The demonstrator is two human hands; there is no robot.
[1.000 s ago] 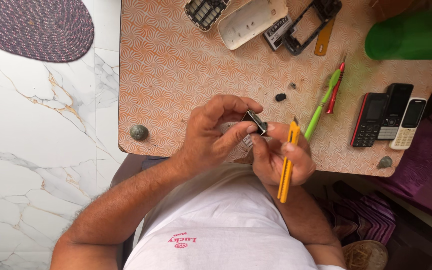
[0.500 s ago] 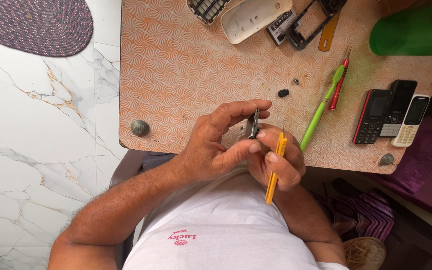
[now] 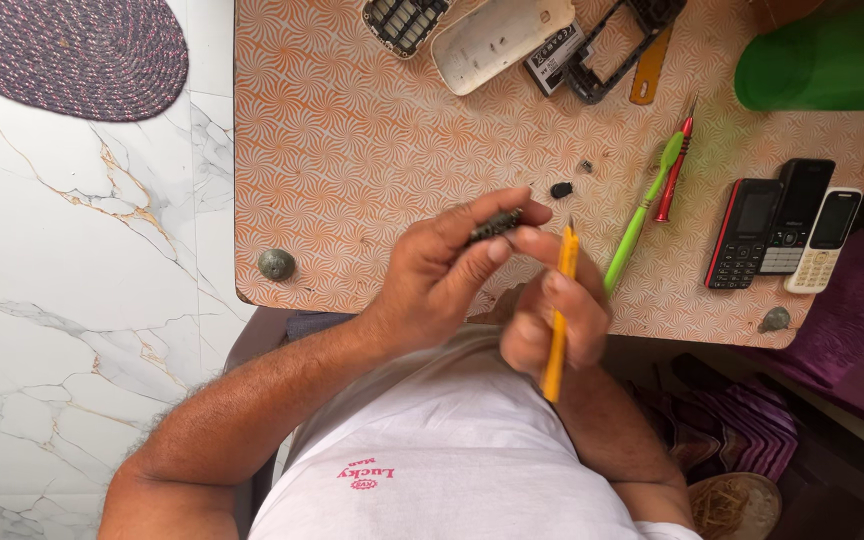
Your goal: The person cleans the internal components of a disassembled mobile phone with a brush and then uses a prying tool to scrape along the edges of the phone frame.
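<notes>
Your left hand [image 3: 442, 275] pinched a small dark phone part [image 3: 495, 224] between thumb and fingertips, held just above the near edge of the tabletop [image 3: 352, 150]. Your right hand [image 3: 552, 320] was closed around a yellow screwdriver [image 3: 559, 305], its tip pointing up just beside the part, its handle hanging past the tabletop's near edge over your lap.

The patterned surface left of your hands lay bare as far as the tabletop's left edge; a round stud [image 3: 276, 264] sat at the near left corner and another [image 3: 774, 319] at the near right.

Right of your hands lay one green tool [image 3: 642, 215] and one red screwdriver [image 3: 674, 170], touching. Beyond them, three phones [image 3: 782, 235] stood side by side near the tabletop's right edge. Two small dark bits [image 3: 561, 189] lay beyond your hands. Opened phone shells [image 3: 497, 40] crowded the far edge.
</notes>
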